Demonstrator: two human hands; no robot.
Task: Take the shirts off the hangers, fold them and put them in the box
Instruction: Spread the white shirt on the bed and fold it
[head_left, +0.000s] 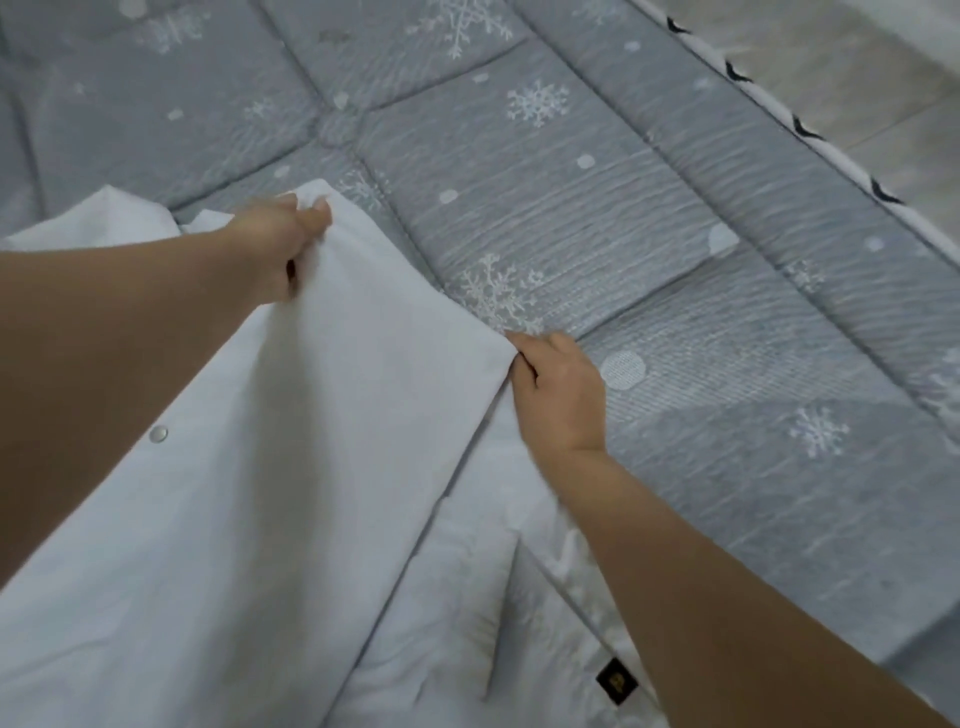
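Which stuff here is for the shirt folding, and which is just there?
For the job: white shirt, left hand and right hand, both pinching its edge.
Just there: grey snowflake quilt, floor. No hanger or box in view.

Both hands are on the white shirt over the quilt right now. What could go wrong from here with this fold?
1. The left hand and right hand each pinch only an edge of the white shirt; a slip would probably drop the raised panel and spoil the fold.
2. The fabric under the right forearm looks bunched near the black label, so creases may get folded in.
3. The shirt lies near the edge of the quilt; a hard pull might drag it towards the floor.
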